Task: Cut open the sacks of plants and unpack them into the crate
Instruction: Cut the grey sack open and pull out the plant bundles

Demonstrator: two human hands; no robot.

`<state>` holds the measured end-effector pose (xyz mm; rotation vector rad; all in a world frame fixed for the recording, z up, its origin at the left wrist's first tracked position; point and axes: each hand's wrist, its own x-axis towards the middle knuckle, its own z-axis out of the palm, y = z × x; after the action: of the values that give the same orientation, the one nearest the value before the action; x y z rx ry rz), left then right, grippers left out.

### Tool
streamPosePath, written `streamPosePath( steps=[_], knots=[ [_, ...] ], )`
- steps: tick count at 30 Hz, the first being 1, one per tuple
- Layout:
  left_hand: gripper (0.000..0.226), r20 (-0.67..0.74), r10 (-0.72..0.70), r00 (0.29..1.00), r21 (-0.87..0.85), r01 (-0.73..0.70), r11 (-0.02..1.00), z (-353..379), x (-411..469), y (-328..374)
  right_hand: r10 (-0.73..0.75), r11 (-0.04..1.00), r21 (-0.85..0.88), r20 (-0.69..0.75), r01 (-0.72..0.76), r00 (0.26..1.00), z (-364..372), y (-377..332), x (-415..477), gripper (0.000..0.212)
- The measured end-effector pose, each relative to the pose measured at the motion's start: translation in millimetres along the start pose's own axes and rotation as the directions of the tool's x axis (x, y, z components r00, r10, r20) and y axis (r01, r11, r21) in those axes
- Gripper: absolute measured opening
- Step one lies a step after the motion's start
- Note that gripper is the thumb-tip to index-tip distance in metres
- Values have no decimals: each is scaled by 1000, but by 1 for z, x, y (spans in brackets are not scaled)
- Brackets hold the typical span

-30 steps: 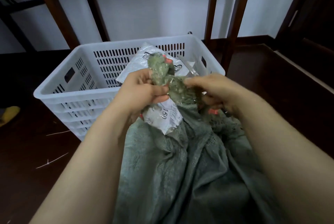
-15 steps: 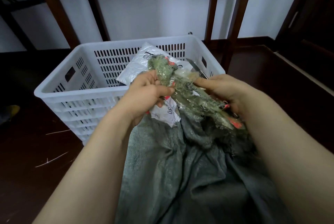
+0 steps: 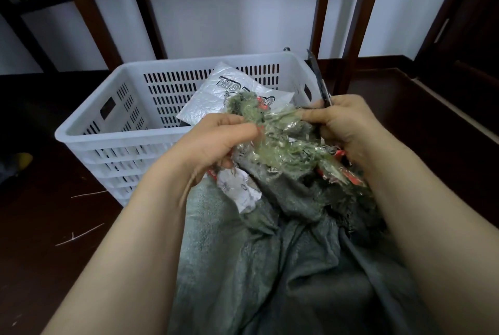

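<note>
A grey-green woven sack (image 3: 256,267) lies in front of me, its mouth bunched up near the white slotted crate (image 3: 113,142). My left hand (image 3: 213,142) and my right hand (image 3: 348,129) both grip a crumpled wad of clear tape and green sack fibre with red bits (image 3: 286,140) at the sack's mouth. In my right hand there is also a dark blade (image 3: 320,80) that points up and away. A white label (image 3: 237,191) hangs from the sack under my left hand. A silvery printed plastic bag (image 3: 216,94) leans inside the crate.
The crate stands on a dark floor (image 3: 48,226) with a few pale slivers on it. Dark wooden posts (image 3: 356,24) rise behind the crate against a white wall. A yellow object (image 3: 23,160) lies at the far left edge.
The taped wad has been pulled apart and wider between my hands. My right hand has moved right and up, and the blade now sticks up in view. The sack mouth has loosened.
</note>
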<state>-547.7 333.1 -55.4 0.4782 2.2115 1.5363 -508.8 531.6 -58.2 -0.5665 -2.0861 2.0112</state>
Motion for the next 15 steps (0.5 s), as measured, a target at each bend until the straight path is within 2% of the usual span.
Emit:
streamPosePath(
  steps=[1, 3, 4, 7, 9, 12, 15],
  knots=[
    [8, 15, 7, 1000, -49, -6, 999, 0, -2, 1, 38, 999, 20, 65, -40, 997, -4, -1, 0, 19],
    [30, 4, 7, 1000, -125, -6, 992, -2, -4, -1, 80, 992, 84, 203, -99, 976, -7, -4, 2, 12],
    [27, 2, 22, 1000, -151, -21, 988, -2, -3, -1, 79, 992, 81, 239, -101, 968, -8, -4, 2, 18],
    [15, 4, 79, 997, -189, -77, 979, 5, -2, 1, 96, 990, -123, 258, -66, 962, 2, -5, -6, 46],
    [19, 15, 128, 992, -190, -122, 974, 7, -1, -1, 70, 981, -194, 245, -22, 967, 10, -3, -9, 39],
    [45, 130, 150, 980, -230, -117, 966, 4, -2, -4, -9, 996, -84, 120, 20, 993, 13, 0, -4, 16],
    [56, 151, 113, 982, -354, -53, 934, -1, -4, -4, -30, 999, 36, 0, 30, 1000, 7, 4, 2, 9]
  ],
)
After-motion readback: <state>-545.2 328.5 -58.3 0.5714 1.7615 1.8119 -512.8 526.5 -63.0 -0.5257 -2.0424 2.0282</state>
